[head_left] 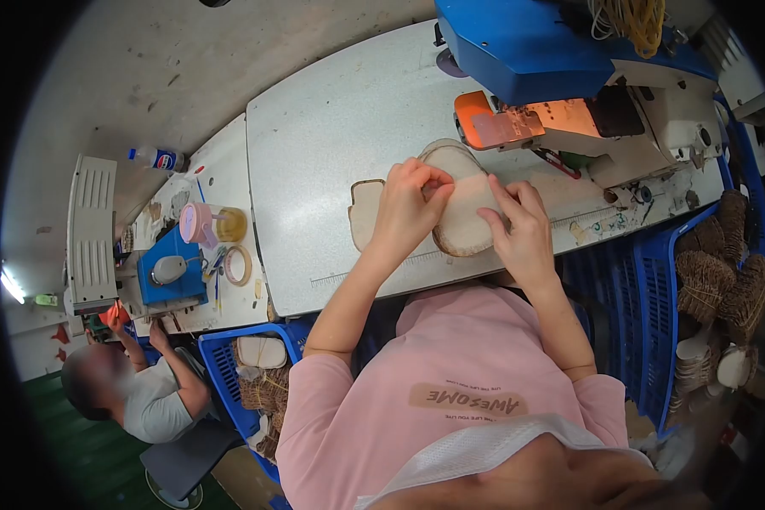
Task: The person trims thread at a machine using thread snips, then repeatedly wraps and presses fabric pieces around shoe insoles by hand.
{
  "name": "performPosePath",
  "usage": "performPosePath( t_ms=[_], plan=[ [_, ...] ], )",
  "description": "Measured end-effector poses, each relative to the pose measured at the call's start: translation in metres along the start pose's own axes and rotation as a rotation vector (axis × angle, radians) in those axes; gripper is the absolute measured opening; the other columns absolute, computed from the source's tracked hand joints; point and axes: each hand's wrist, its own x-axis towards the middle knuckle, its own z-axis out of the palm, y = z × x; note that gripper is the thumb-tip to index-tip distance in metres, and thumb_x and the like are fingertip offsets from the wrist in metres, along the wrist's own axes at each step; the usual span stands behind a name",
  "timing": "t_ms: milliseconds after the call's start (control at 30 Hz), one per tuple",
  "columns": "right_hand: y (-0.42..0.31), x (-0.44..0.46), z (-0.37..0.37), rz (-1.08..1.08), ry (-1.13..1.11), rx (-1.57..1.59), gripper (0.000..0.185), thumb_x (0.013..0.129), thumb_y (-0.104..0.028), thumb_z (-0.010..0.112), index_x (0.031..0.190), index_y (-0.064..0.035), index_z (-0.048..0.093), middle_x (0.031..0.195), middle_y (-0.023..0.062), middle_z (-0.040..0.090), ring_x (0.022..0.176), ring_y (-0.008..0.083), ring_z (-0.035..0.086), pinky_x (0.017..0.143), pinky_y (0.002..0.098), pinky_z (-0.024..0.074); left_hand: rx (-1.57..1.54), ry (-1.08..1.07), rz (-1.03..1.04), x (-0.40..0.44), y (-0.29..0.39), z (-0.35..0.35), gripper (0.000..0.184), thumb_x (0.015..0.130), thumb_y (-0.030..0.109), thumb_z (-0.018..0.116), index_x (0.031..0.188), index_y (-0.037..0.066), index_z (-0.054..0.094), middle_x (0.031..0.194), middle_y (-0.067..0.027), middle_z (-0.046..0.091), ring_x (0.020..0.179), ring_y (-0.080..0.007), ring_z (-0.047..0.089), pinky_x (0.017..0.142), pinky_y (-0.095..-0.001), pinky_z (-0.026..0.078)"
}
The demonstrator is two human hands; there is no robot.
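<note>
Evidently, the left hand (pixel 415 200) has its thumb and fingertips drawn together over the upper left part of a cream sole-shaped piece (pixel 466 219), though whether it actually pinches the material I cannot tell from this angle. The right hand (pixel 524 229) is partly open, index finger and thumb spread apart at the piece's right edge. That piece lies between the two hands, right of the centre of the frame, with a brown edge at its lower end and layered rims at its upper end.

Just left of the left hand, a second cream piece (pixel 365 212) with a brown border lies flat on the white counter (pixel 310 144). A ruler scale (pixel 336 276) runs along the near edge. Above the right hand, a blue-topped machine (pixel 523 55) fills the upper right of the frame, its orange-lit arm (pixel 493 121) reaching toward the piece.

Farther out, a blue crate (pixel 654 306) at the right edge holds brown bundles (pixel 704 283). On the left side stand a pink cup (pixel 197 223), a roll of tape (pixel 237 266) and a bottle (pixel 156 159). At lower left, another person (pixel 161 404) sits at a second blue machine (pixel 178 276).
</note>
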Motion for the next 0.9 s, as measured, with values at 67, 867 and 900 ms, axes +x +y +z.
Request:
performPosePath(
  t_ms=[67,867,900],
  plan=[
    [0.001,0.000,-0.001,0.001,-0.006,0.000,0.042,0.078,-0.012,0.073,0.117,0.0010,0.063,0.089,0.0106,0.053,0.086,0.0278,0.054,0.073,0.0383,0.0469,-0.002,0.194,0.088,-0.003,0.002,0.004,0.044,0.074,0.010,0.077,0.114,0.000,0.060,0.105,-0.0109,0.056,0.093,-0.0254,0.055,0.084,-0.0334,0.046],
    [0.005,0.002,-0.003,0.150,-0.061,0.145,0.037,0.080,-0.014,0.070,0.115,-0.0045,0.063,0.095,0.0111,0.057,0.091,0.0300,0.057,0.079,0.0380,0.0473,0.076,0.082,0.106,0.000,0.012,-0.005,0.060,0.077,0.013,0.075,0.133,0.005,0.053,0.107,-0.0092,0.058,0.092,-0.0235,0.061,0.079,-0.0327,0.050],
    [0.006,0.002,-0.002,0.148,-0.056,0.149,0.037,0.080,-0.014,0.070,0.115,-0.0045,0.063,0.094,0.0111,0.057,0.091,0.0299,0.057,0.079,0.0379,0.0473,0.068,0.074,0.117,0.001,0.011,-0.005,0.060,0.077,0.012,0.074,0.133,0.005,0.053,0.108,-0.0096,0.058,0.094,-0.0244,0.060,0.080,-0.0330,0.049]
  ],
)
